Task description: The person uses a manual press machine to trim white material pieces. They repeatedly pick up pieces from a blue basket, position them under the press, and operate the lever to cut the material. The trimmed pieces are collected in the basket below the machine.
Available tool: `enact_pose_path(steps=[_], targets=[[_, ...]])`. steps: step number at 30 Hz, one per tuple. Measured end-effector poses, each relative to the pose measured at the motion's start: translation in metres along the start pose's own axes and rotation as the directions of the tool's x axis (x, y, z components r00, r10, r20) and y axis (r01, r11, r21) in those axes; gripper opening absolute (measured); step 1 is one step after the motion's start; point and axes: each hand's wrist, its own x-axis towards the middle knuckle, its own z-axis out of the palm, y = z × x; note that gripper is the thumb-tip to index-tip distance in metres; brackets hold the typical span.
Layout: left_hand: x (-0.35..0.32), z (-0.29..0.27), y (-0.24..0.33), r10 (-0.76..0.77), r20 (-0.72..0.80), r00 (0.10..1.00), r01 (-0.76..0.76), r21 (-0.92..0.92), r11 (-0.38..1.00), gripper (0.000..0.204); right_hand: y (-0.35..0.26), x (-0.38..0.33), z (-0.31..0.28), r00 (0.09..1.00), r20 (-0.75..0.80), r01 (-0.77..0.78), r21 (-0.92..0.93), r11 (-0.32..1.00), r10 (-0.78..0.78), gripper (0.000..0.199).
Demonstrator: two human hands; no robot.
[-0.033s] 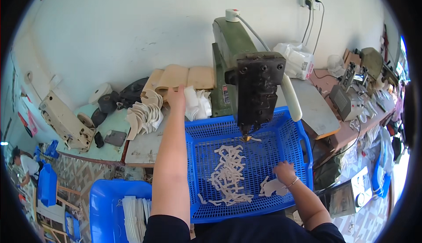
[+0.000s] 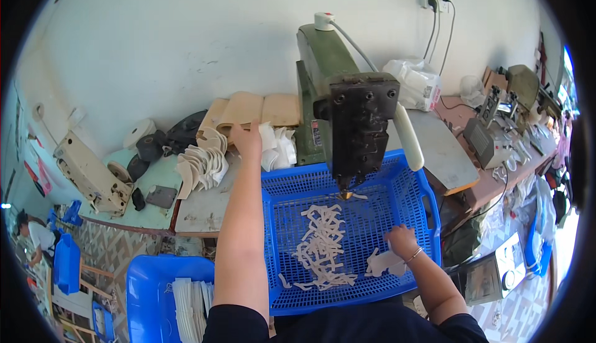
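My left hand (image 2: 247, 140) reaches out over the bench between two stacks of white cut pieces. On its left is a fanned stack of curved pieces (image 2: 203, 160); on its right, a bundle of white pieces (image 2: 278, 147). Its visible fingers are apart, and the tips are partly hidden. My right hand (image 2: 403, 243) is curled closed inside the right part of a blue plastic basket (image 2: 271, 219). Flat white cut pieces (image 2: 386, 263) show just below it; what its fingers hold is not clear. A heap of narrow white offcuts (image 2: 321, 243) lies in the basket.
A green press machine (image 2: 326, 51) with a black head (image 2: 363, 126) overhangs the basket. Brown sheets (image 2: 245, 108) lie behind my left hand. A second blue bin (image 2: 146, 281) holds white strips at lower left. A beige sewing machine head (image 2: 93, 169) and a grey device (image 2: 487, 144) stand at the sides.
The view has shifted very slightly. My left hand's fingers look a little more spread beside the white stacks. My right hand stays almost in place.
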Motion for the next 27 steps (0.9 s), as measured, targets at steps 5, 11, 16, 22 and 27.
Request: enact_pose_path(steps=[5,11,16,22,27], targets=[[-0.139,-0.021,0.028,0.132,0.113,0.985,-0.103,-0.230,0.968,0.021,-0.005,0.011,-0.049,0.903,-0.425,0.230,0.351,0.908,-0.064,0.017],[-0.271,-0.037,-0.004,-0.048,0.814,0.579,0.362,-0.204,0.910,0.031,-0.048,0.018,-0.090,0.628,-0.767,0.583,0.353,0.732,-0.130,0.021],[-0.271,-0.052,-0.001,0.031,0.939,0.343,0.595,-0.242,0.766,0.042,-0.072,0.012,-0.089,0.554,-0.790,0.737,0.317,0.597,-0.264,0.026],[-0.250,-0.064,0.009,0.019,0.999,0.041,0.513,-0.037,0.858,0.041,-0.072,0.012,-0.073,0.683,-0.705,0.705,0.569,0.423,-0.189,0.027],[-0.265,-0.068,0.004,0.145,0.989,0.031,0.783,-0.114,0.612,0.043,-0.079,0.010,-0.070,0.746,-0.664,0.640,0.691,0.338,-0.053,0.024]])
